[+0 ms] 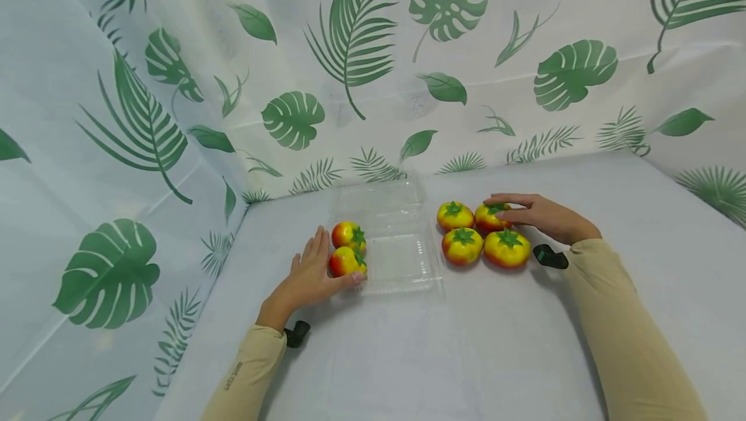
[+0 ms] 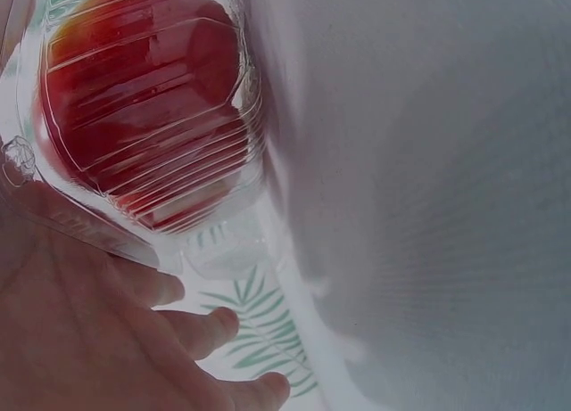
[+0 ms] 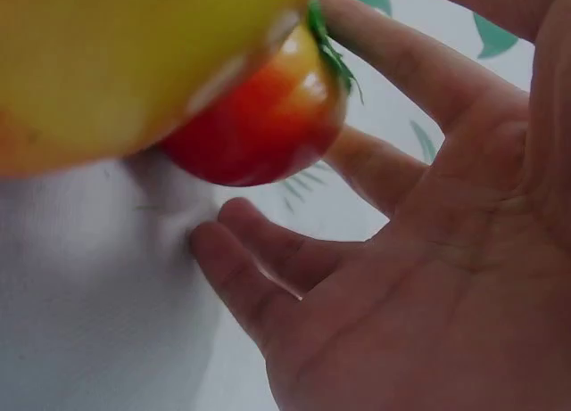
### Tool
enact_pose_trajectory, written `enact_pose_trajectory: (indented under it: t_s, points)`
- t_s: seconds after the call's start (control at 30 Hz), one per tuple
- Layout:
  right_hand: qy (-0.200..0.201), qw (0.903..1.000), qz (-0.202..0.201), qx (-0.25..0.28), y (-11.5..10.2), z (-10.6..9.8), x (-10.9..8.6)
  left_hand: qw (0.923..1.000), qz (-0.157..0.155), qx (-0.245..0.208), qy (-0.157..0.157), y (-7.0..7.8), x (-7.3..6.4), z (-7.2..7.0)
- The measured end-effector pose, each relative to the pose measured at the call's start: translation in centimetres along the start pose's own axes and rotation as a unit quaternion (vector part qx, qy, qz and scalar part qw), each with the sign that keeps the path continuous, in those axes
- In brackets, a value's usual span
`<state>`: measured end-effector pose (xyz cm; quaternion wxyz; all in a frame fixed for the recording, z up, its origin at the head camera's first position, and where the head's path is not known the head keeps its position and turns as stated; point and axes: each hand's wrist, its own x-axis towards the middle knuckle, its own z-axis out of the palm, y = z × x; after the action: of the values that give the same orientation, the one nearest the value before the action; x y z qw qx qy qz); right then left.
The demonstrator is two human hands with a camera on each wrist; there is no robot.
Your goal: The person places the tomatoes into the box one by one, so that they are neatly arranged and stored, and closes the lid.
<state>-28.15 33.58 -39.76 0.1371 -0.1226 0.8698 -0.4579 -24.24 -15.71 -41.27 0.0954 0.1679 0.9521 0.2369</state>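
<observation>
A clear plastic clamshell box lies with its lid folded back. Two yellow-and-red tomatoes fill its left side, the far one behind the near one. My left hand rests against the box's left wall, fingers straight, thumb at the near edge; the left wrist view shows red fruit through ribbed plastic. To the right, several more tomatoes sit grouped on the table. My right hand reaches over the far right tomato, fingers extended and spread beside it. Whether the fingertips press it is unclear.
A white cloth covers the table. Behind and left hang white curtains printed with green leaves. Dark wrist-worn cameras sit beneath both wrists. A near right tomato stands close in front of the right hand.
</observation>
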Motion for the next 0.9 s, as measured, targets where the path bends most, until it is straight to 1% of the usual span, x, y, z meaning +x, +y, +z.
enact_pose_trajectory:
  t_s: [0.13, 0.23, 0.4, 0.57, 0.73, 0.9]
  points:
    - [-0.005, 0.9998, 0.02, -0.005, -0.11, -0.12, 0.01, 1.0, -0.005, -0.002, -0.002, 0.02, -0.09, -0.06]
    - [0.0, 0.9994, 0.031, -0.013, -0.06, -0.28, -0.06, 1.0, -0.007, -0.003, -0.004, 0.08, -0.11, -0.09]
    - [0.006, 0.9991, 0.037, -0.021, 0.2, -0.38, -0.1, 1.0, -0.005, -0.002, -0.005, 0.12, 0.07, 0.01]
    - [0.01, 0.9988, 0.038, -0.028, 0.62, -0.24, 0.36, 1.0, -0.001, 0.002, -0.006, 0.19, 0.1, -0.02]
    - [0.019, 0.9984, 0.03, -0.044, 0.63, -0.01, 0.5, 1.0, -0.005, 0.003, -0.007, 0.16, 0.15, -0.03]
    - [0.028, 0.9978, 0.036, -0.048, 0.54, -0.03, 0.49, 0.9999, -0.007, 0.002, -0.007, 0.11, 0.09, -0.04]
